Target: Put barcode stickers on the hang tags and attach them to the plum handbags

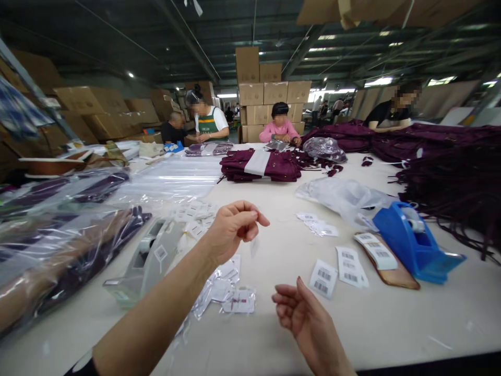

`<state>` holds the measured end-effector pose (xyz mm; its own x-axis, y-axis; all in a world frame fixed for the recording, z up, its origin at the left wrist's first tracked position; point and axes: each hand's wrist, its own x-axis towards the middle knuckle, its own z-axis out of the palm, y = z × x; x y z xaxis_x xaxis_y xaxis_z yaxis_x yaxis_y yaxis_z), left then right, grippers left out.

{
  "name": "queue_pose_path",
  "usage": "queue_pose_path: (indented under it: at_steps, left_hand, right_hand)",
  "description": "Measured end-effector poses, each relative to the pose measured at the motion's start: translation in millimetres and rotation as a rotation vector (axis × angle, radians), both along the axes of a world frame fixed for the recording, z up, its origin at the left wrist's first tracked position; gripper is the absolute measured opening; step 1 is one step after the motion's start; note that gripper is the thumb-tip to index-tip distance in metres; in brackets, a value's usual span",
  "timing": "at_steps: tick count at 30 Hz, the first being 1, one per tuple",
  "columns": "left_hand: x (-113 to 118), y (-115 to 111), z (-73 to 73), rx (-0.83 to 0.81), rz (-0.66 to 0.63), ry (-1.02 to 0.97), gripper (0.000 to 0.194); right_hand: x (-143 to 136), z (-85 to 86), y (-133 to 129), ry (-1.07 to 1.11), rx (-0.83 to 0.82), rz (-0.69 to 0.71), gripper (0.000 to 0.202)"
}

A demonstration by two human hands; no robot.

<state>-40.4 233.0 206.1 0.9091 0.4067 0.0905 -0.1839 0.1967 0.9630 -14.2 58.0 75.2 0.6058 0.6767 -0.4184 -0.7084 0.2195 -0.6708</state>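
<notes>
Our left hand point(230, 227) is raised above the pale worktable point(391, 324), its thumb and fingertips pinched together on a small clear plastic sleeve point(254, 245) that hangs down from the pinch. The sleeve is thin, see-through and nearly colourless, so it shows only as a faint glossy slip against the table; we cannot tell whether anything is inside it. Our right hand point(303, 316) hovers lower and nearer to us than the sleeve, palm turned up, fingers loosely curled and half open, with nothing in it.

Below the sleeve, on the table, lies a loose heap of more small clear bags with white tags point(229, 292). To the left of the sleeve stands a grey tape dispenser point(151, 261), and beyond that, long clear-wrapped bundles of dark cloth point(58, 245). To the right of the sleeve lie white barcode labels point(336, 271), some resting on a brown board point(399, 277), with a blue tape dispenser point(410, 243) just past them. Beyond the sleeve sits a folded stack of maroon garments with a white band point(262, 164), and a crumpled clear plastic bag point(344, 196) lies behind and to its right. Other people work at the far end of the table, well apart from the sleeve
</notes>
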Motion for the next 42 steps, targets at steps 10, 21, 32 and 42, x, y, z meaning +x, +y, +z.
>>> queue_pose_path:
  at_steps: [10,21,32,42]
  left_hand:
    - [-51.9,-50.6,-23.8,-0.157,-0.274,0.166,0.015]
    - [-97.6,-33.9,-74.3,0.413,-0.099,0.378,0.025]
    - [-93.6,-126.0,-128.7,0.870,-0.028,-0.011,0.016]
    - [-109.1,-120.8,-146.1,0.884,0.002,0.055,0.012]
  right_hand:
    - [-13.7,11.8,9.9,0.561,0.296,-0.103,0.026]
    - [-13.3,-5.0,-3.9,0.136,0.079,-0.313,0.027]
    - [0.0,0.7,-6.8,-0.015,-0.029,-0.580,0.028]
    - [-8.3,-2.3,-4.0,-0.030,-0.073,-0.541,0.028]
